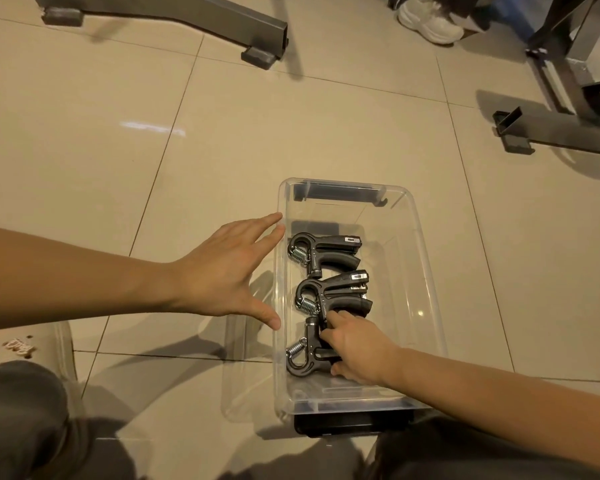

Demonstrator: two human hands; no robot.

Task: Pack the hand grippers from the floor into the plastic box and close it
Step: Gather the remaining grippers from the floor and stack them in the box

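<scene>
A clear plastic box (420,258) with black end latches stands open on the tiled floor. Three black hand grippers with steel springs lie inside along its left wall: a far one (326,252), a middle one (333,294) and a near one (303,355). My right hand (355,348) reaches into the box and its fingers close around the near gripper's handles. My left hand (227,271) hovers open with spread fingers just outside the box's left wall, fingertips at the rim. A clear lid (246,372) seems to lie on the floor against the box's left side.
Grey metal frame legs with rubber feet stand at the top left (260,46) and at the right (520,133). Another person's white shoe (430,20) is at the top. A clear container (25,344) sits at the near left by my knee.
</scene>
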